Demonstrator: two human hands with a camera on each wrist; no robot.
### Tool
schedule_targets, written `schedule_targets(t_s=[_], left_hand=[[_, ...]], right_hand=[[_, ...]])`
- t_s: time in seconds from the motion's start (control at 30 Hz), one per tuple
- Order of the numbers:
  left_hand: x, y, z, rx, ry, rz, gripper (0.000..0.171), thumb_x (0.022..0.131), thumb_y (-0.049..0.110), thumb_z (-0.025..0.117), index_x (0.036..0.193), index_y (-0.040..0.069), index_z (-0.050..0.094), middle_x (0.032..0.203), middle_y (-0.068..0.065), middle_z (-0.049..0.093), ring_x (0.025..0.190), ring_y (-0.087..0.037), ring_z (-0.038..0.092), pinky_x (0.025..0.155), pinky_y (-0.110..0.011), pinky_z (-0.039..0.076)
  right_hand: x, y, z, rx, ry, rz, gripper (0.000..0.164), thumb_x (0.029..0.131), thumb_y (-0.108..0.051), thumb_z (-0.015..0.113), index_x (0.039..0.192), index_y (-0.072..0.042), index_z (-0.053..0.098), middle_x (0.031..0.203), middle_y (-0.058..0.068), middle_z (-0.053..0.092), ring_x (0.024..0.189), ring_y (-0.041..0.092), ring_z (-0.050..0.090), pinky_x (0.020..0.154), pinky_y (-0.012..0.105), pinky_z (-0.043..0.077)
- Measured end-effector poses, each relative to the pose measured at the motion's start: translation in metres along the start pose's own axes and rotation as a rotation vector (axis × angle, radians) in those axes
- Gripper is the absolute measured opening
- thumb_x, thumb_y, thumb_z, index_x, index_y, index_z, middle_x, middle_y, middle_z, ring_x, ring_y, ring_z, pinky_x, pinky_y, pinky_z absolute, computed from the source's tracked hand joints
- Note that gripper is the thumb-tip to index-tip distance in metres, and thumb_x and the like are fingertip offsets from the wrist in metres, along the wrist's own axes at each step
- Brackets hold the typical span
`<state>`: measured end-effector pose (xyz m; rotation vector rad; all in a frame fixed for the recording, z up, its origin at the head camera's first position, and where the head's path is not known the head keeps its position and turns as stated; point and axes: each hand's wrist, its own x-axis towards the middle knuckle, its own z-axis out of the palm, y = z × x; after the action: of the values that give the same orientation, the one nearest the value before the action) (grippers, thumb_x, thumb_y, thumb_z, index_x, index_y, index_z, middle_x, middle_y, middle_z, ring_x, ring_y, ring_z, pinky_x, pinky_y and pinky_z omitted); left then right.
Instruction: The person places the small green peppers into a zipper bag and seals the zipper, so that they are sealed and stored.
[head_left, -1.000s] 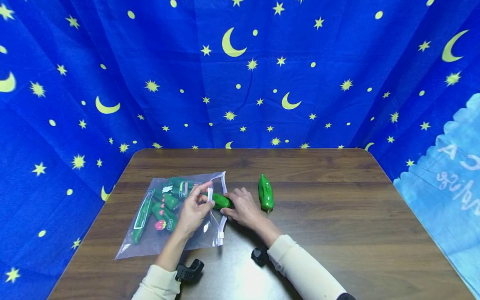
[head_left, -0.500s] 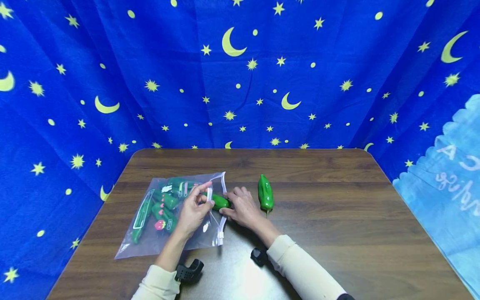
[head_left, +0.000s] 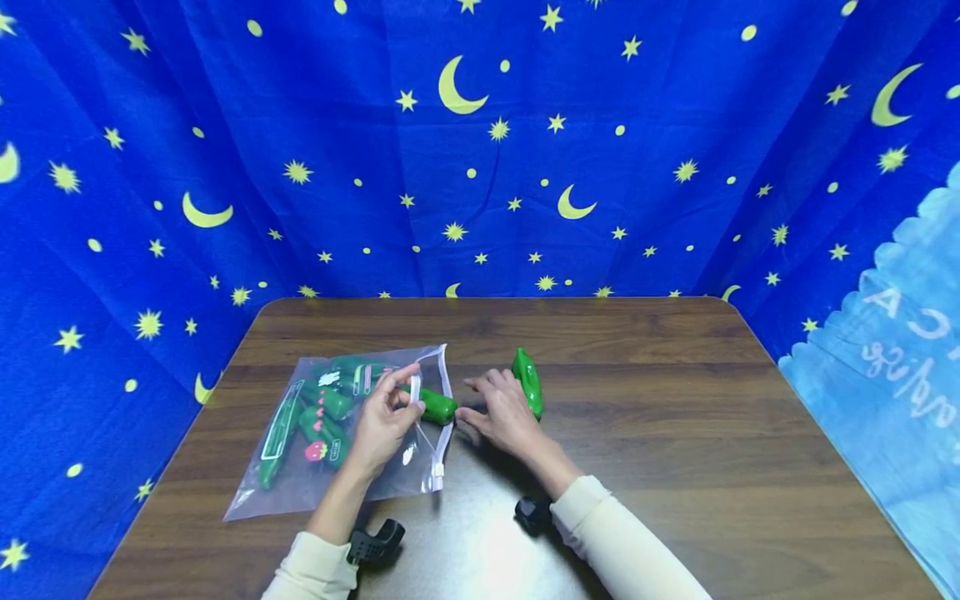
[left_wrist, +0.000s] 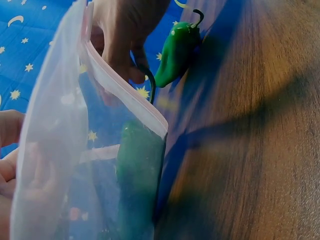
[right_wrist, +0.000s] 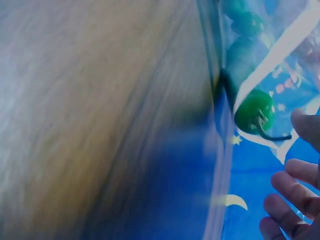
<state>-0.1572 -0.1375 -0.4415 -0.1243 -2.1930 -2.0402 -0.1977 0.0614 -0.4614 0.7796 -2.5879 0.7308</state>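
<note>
The left hand [head_left: 385, 425] pinches the upper lip of a clear zip bag [head_left: 281, 498] between thumb and fingers, holding the mouth apart. Facing it, the right hand [head_left: 504, 412] has its fingers loose and spread, gripping nothing, just beside the stem of 1 green pepper [head_left: 438, 407]. That pepper lies in the bag's mouth, stem end outward. Farther in, more green vegetables [head_left: 322, 427] show through the printed plastic.

The bag lies flat toward the desk's [head_left: 675, 433] left edge, its white slider [head_left: 438, 471] at the mouth's near corner. A loose pepper [head_left: 528, 382] lies behind the right hand, between it and the desk's far edge, partly covered by the knuckles. There are 2 cream sleeves [head_left: 622, 546] reaching in from the near edge, a black wrist device [head_left: 375, 543] at each wrist. Beyond the far edge hangs a blue cloth [head_left: 420, 150] with yellow moons and stars.
</note>
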Motion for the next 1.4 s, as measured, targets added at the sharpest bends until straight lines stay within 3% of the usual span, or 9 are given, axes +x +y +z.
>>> schedule_targets(t_s=[0.07,0.33,0.63,0.93,1.4], left_hand=[[0.0,-0.001,0.0,0.011,0.002,-0.007,0.058,0.079,-0.012,0.058,0.134,0.003,0.048,0.072,-0.002,0.053,0.057,-0.003,0.052,0.048,-0.024,0.05],[0.001,-0.001,0.001,0.007,0.005,-0.011,0.058,0.079,-0.012,0.057,0.134,0.004,0.048,0.075,-0.003,0.052,0.06,-0.002,0.051,0.048,-0.02,0.047],[0.001,0.001,0.0,-0.012,-0.003,-0.012,0.056,0.08,-0.013,0.057,0.134,0.002,0.048,0.071,-0.002,0.051,0.057,-0.002,0.05,0.048,-0.018,0.045],[0.001,0.0,-0.001,-0.01,-0.009,-0.013,0.057,0.081,-0.012,0.056,0.135,0.001,0.046,0.073,-0.002,0.051,0.056,-0.003,0.05,0.049,-0.022,0.048],[0.0,0.0,0.0,-0.004,-0.007,-0.02,0.057,0.081,-0.012,0.057,0.135,0.002,0.046,0.074,-0.005,0.052,0.055,-0.005,0.051,0.05,-0.026,0.051]], right_hand=[[-0.002,0.003,-0.003,-0.004,0.032,-0.003,0.046,0.075,-0.034,0.076,0.112,-0.007,0.066,0.096,0.005,0.064,0.09,0.022,0.054,0.083,0.036,0.044],[-0.006,0.019,-0.017,0.008,0.123,0.06,0.043,0.074,-0.028,0.077,0.109,-0.005,0.066,0.095,0.008,0.066,0.094,0.027,0.056,0.084,0.042,0.045],[-0.01,0.033,-0.026,-0.025,0.11,0.206,0.047,0.076,-0.031,0.076,0.115,-0.007,0.064,0.102,0.012,0.065,0.091,0.028,0.051,0.078,0.04,0.042],[-0.019,0.043,-0.027,-0.074,0.091,0.286,0.051,0.075,-0.034,0.076,0.115,-0.005,0.064,0.101,0.013,0.064,0.088,0.027,0.05,0.071,0.036,0.04],[-0.028,0.051,-0.026,-0.114,0.033,0.384,0.058,0.074,-0.038,0.075,0.119,-0.004,0.062,0.103,0.015,0.061,0.091,0.03,0.048,0.072,0.037,0.039]])
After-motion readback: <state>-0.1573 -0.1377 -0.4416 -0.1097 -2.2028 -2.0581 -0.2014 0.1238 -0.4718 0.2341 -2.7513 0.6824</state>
